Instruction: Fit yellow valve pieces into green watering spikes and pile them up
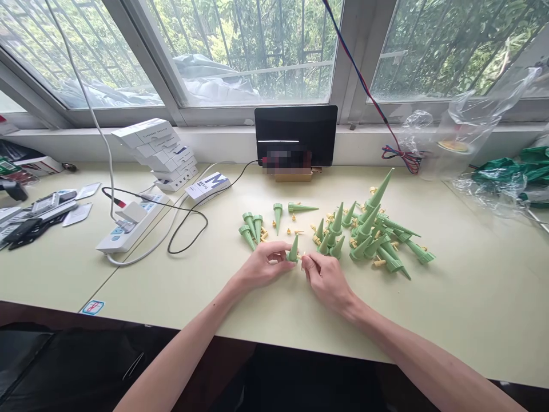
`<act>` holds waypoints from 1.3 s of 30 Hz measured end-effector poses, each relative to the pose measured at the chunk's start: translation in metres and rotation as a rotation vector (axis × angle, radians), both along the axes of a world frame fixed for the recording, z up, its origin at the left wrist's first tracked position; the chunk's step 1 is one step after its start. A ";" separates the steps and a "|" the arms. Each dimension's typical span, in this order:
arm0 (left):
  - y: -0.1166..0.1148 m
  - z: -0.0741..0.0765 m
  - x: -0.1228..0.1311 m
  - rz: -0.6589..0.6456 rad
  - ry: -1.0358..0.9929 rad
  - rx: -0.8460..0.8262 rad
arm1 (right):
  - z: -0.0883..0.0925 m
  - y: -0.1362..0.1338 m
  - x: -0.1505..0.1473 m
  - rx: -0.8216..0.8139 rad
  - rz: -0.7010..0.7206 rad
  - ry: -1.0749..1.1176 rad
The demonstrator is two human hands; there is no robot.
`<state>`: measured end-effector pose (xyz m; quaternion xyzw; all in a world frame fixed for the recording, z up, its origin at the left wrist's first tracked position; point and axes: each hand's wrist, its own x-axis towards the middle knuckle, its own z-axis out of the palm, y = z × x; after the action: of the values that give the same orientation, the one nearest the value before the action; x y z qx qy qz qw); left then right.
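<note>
Between the thumb and fingers of my left hand (266, 264) is a green plastic watering spike (293, 250), its point upward. My right hand (326, 280) pinches a small yellow valve (301, 257) against the spike's lower side; whether it is seated there I cannot tell. Just beyond my hands lie a few loose yellow pieces (295, 232) and two separate spikes, one of them on its side (303, 207). To the left sits a small group of green spikes (249, 229). A larger heap of spikes with yellow valves (373, 232) spreads to the right.
A tablet (295, 129) leans against the windowsill. On the left are a power strip (132, 223), a black cable (206, 220), stacked white boxes (156, 151) and a flat white box (209, 186). Clear plastic wrap (463, 131) and a green bag (510, 171) lie at the right.
</note>
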<state>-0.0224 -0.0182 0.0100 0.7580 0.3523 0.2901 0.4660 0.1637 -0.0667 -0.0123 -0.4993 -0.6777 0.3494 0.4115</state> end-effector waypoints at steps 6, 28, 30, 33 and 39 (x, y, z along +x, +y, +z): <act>0.001 -0.004 -0.001 -0.010 0.026 0.021 | 0.004 -0.001 0.001 0.008 -0.005 0.013; 0.000 -0.009 0.000 0.008 0.065 0.109 | 0.003 0.001 0.002 -0.135 0.028 0.077; 0.001 -0.008 0.000 0.008 0.064 0.113 | 0.002 0.001 0.003 -0.127 0.031 0.078; 0.001 -0.007 0.001 0.005 0.054 0.111 | 0.002 0.001 0.003 -0.073 0.025 0.054; -0.001 -0.007 0.001 -0.002 0.039 0.024 | 0.001 0.001 0.002 0.074 0.009 -0.004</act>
<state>-0.0219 -0.0191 0.0032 0.7692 0.3571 0.2791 0.4505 0.1661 -0.0653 -0.0111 -0.4815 -0.6933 0.3246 0.4268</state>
